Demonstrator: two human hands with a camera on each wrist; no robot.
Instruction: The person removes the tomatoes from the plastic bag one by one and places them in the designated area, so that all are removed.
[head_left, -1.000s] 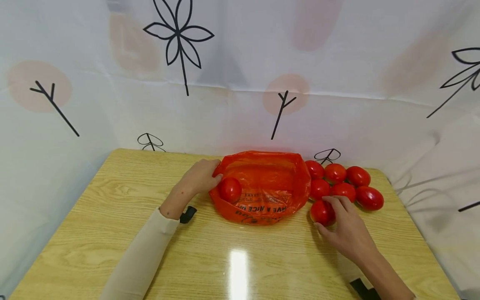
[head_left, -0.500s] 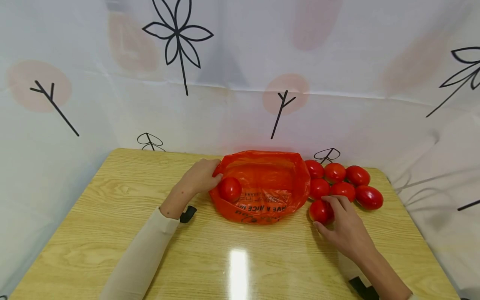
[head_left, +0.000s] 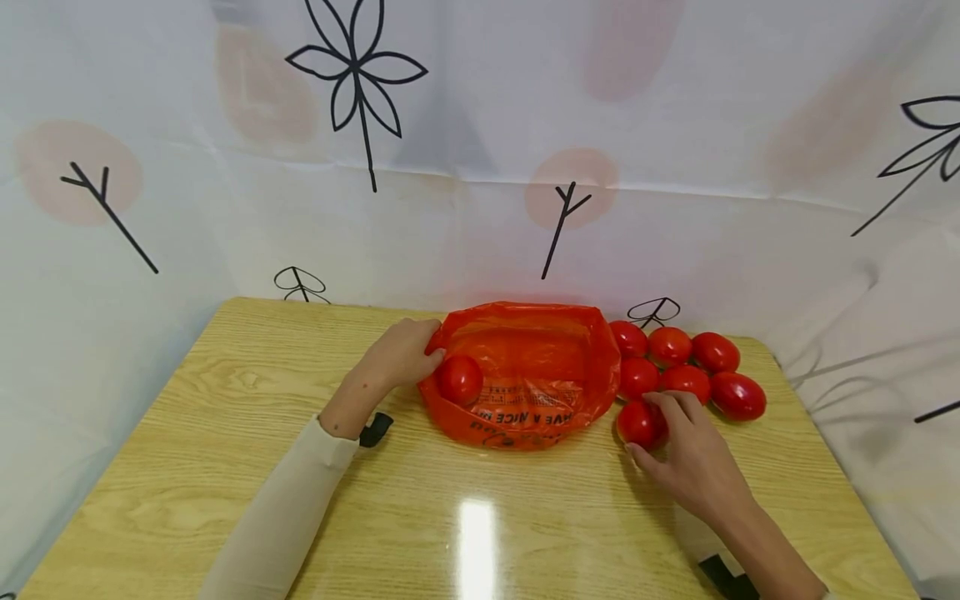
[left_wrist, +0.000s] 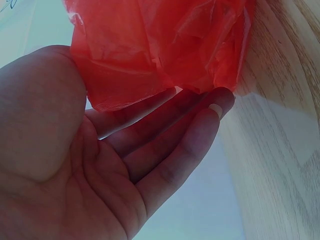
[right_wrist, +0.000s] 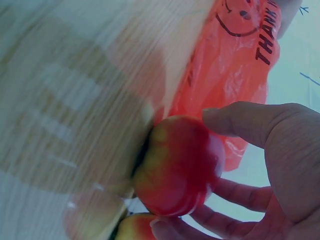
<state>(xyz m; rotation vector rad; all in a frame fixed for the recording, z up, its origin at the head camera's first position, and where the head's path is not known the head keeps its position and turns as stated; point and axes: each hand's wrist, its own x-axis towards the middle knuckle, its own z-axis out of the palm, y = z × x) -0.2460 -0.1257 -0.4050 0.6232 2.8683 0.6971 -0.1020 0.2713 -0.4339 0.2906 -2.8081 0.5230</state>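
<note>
A red plastic bag (head_left: 532, 358) with printed words lies with its mouth spread wide in the middle of the table. One red apple (head_left: 460, 380) sits inside, at its left end. My left hand (head_left: 397, 354) pinches the bag's left rim; the left wrist view has the thumb and fingers on either side of the red plastic (left_wrist: 150, 55). To the right of the bag, my right hand (head_left: 697, 458) holds another apple (head_left: 640, 423) between thumb and fingers. That apple (right_wrist: 180, 165) is red with a yellowish underside and appears to rest on the table.
Several more apples, such as a dark red one (head_left: 738, 396), are grouped close together at the bag's right side. The wooden table (head_left: 247, 375) meets a patterned cloth (head_left: 480, 233) along its back edge. A light reflection (head_left: 477, 542) lies at the front.
</note>
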